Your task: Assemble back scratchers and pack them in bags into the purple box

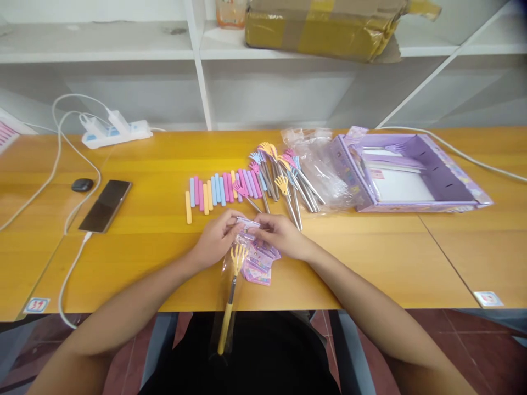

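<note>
Between the fingertips of my left hand [218, 237] and my right hand [280, 235] is a small purple header card [247, 224], pinched from both sides. Just below it hangs a yellow back scratcher [229, 307] in a clear plastic bag, its hand-shaped end up and its handle over the table's front edge. Whether the card is fixed to the bag is hidden by my fingers. A pile of purple printed cards [260, 269] lies under my right hand. Beyond my hands are loose back scratchers [284, 170] with metal rods and a row of coloured handle sleeves [222, 189].
Clear plastic bags [319, 170] lie beside an open purple display box [411, 206] on the right. To the left are a charging phone [106, 206], a black mouse [82, 185] and a power strip [117, 135] with white cables. A taped carton [321, 27] rests on the shelf.
</note>
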Available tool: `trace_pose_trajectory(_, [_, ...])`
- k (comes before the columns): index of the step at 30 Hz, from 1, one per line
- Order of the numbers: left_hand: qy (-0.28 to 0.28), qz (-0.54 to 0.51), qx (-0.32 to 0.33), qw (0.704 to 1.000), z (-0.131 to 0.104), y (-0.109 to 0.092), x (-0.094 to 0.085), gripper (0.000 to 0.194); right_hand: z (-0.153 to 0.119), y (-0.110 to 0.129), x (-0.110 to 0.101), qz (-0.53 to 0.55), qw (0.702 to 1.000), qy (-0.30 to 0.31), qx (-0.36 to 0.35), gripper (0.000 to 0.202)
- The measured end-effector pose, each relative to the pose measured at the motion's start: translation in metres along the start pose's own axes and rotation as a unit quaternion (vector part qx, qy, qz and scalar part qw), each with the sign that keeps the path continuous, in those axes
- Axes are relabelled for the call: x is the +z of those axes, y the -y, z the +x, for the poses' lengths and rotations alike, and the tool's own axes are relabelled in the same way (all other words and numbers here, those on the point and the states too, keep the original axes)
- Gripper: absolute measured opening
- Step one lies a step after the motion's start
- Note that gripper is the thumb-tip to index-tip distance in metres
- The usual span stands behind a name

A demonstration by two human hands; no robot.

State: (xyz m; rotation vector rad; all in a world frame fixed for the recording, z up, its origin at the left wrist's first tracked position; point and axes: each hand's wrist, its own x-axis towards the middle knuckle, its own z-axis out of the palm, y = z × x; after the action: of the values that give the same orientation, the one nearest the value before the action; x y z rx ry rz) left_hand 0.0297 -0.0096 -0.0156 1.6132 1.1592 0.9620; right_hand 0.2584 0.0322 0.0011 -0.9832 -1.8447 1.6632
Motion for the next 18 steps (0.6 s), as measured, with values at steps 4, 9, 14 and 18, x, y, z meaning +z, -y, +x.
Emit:
trace_pose_trajectory(4, [-0.099, -0.035, -0.015, 0.994, 0.007, 0.002, -0.004, 0.028, -0.008, 0.024, 0.006, 0.096, 0.979, 0.149, 0.100, 0.055])
trace_pose_trajectory(9, [-0.197, -0.083, -0.006, 0.977, 0.015, 0.003, -0.015, 0.032, -0.016, 0.027, 0.054, 0.125, 0.964, 0.177, 0.153, 0.057])
trace_pose_trajectory(14, [-0.199, -0.201, -0.011, 0.959, 0.014, 0.001, -0.015, 0.041, -0.022, 0.022, 0.061, 0.120, 0.977, 0.104, 0.141, 0.049])
trace_pose_trajectory(18, [-0.138, -0.293, -0.012, 0.946, 0.012, -0.002, -0.013, 0.046, -0.053, 0.056, -0.038, 0.009, 0.997, -0.072, 0.015, 0.035])
